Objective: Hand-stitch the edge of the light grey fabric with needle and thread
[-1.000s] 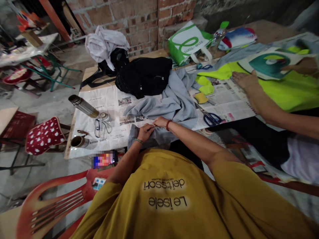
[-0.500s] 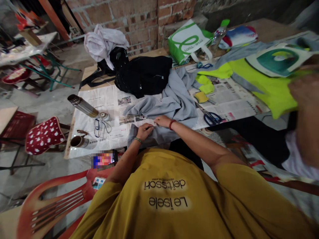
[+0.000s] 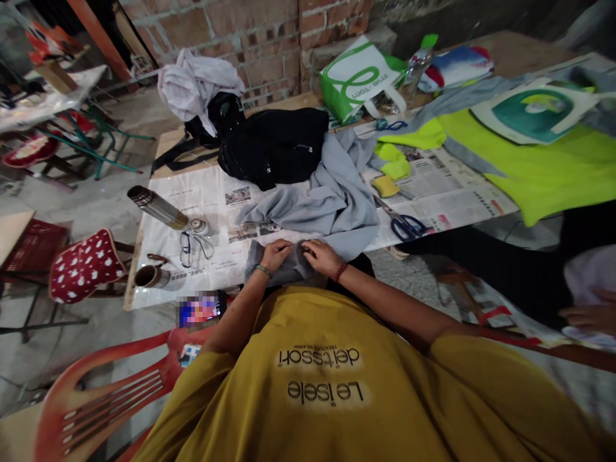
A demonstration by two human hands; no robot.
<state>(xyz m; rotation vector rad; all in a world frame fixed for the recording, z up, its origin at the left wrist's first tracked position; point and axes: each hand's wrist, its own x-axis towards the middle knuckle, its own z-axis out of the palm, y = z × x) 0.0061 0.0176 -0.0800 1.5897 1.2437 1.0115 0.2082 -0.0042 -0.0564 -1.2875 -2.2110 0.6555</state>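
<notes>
Grey cloth lies bunched on the table, and a part of it hangs over the front edge toward my lap. My left hand pinches that near part between thumb and fingers. Close beside it on the right, my right hand has its fingers curled and the fingertips pressed together at the cloth. Whatever sits in that pinch is too small to make out. To the right of my hands lie blue-handled scissors and a yellow sponge-like piece.
Newspaper covers the table. On the left stand a thermos, a mug and glasses. Behind the cloth is a black bag. An iron rests on a neon-yellow garment. A co-worker's hand shows at right.
My right hand has moved down and slightly right, toward my body. My left hand stays on the cloth. The co-worker's arm has withdrawn from beside the iron.
</notes>
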